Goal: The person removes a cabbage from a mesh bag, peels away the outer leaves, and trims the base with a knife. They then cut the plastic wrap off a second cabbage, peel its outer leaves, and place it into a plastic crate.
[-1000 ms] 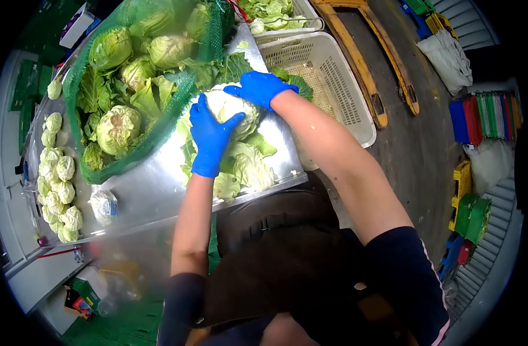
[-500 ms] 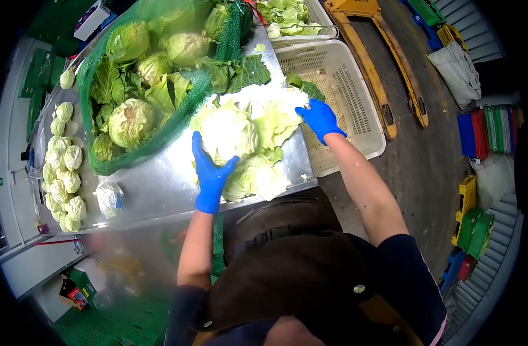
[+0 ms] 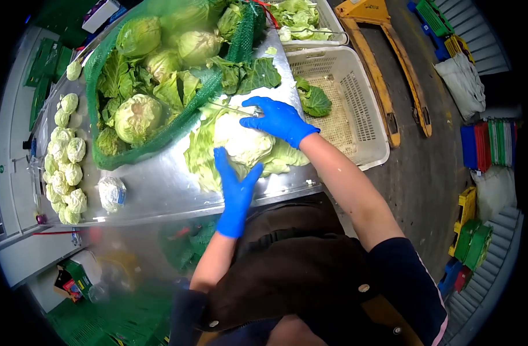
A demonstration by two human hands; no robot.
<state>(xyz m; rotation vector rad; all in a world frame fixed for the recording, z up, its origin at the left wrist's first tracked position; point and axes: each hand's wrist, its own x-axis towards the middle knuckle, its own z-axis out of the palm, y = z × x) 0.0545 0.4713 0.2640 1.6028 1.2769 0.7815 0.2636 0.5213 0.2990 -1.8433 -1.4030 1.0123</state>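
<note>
A pale, trimmed cabbage (image 3: 241, 138) lies on the metal table among loose outer leaves (image 3: 201, 164). My left hand (image 3: 235, 187), in a blue glove, is at its near side with thumb and fingers spread. My gloved right hand (image 3: 278, 121) is over the cabbage's far right side, fingers curled around what looks like a small knife (image 3: 232, 108). Its thin blade points left, and the grip is mostly hidden by the fingers. Just beyond, a green mesh sack (image 3: 160, 153) holds several untrimmed cabbages (image 3: 138, 118).
Several trimmed cabbages (image 3: 59, 181) line the table's left end, near a wrapped one (image 3: 111, 194). Right of the table stands a pale crate (image 3: 368, 109) with dark green leaves (image 3: 316, 101); another crate (image 3: 333, 23) holds leaves behind it. A yellow pallet jack (image 3: 385, 69) is on the floor.
My right hand has moved left from the crate's edge to above the cabbage. A dark green leaf now lies farther into the crate. Pale leaves are spread differently around the cabbage.
</note>
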